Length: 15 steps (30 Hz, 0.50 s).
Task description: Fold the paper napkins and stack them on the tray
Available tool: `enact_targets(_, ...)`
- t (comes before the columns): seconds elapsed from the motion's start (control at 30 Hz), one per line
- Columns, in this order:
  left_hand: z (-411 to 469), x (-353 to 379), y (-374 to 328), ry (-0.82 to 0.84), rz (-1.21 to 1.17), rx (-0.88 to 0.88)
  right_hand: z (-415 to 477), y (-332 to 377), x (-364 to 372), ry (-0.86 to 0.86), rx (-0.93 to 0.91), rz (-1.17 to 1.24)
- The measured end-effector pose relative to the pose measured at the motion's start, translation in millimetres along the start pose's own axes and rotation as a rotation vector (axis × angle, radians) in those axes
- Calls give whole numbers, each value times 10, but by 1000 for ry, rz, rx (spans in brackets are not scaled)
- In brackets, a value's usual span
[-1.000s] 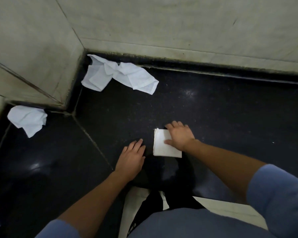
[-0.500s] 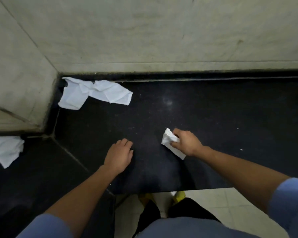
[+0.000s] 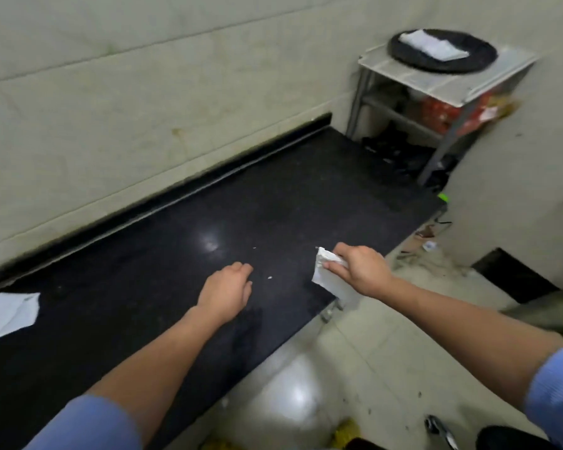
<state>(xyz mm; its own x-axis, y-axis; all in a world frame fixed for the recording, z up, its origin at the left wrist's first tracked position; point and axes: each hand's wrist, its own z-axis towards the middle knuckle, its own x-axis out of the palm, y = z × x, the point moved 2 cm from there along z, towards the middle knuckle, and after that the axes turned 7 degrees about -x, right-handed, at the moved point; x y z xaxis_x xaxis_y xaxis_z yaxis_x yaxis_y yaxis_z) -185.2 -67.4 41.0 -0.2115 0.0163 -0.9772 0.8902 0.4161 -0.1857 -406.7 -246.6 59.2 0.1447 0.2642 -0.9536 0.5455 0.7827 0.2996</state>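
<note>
Black stone counter (image 3: 176, 254) filled most of my feed, running near left to far right. Metal stand (image 3: 449, 89) sat past its far right end, with a round black tray (image 3: 480, 58) on top and a stack of folded napkins (image 3: 433, 47) lying on it. Loose napkin (image 3: 7, 311) lay flat at the counter's left edge. Left hand (image 3: 228, 290) was over the counter, fingers loosely curled, holding nothing. Right hand (image 3: 361, 271) was above the near right edge, fingers clamped on a folded napkin (image 3: 325, 279).

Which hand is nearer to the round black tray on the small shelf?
Right. The right hand, gripping a folded napkin, is below-left of the tray; the left hand is farther left, over the counter.
</note>
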Motion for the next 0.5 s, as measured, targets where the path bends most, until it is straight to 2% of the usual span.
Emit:
enact_targets(0.13, 539, 132, -1297, 10, -18, 136, -446, -1125, -440, -40, 104, -35)
enact_targets(0.33, 1191, 111, -2539, 14, 24, 322, -678, -2270, -970, -42, 241, -52)
enact_targets(0.5, 1952, 56, -3244, 6, 71, 417, -608, -3147, -1365, -105, 318, 35)
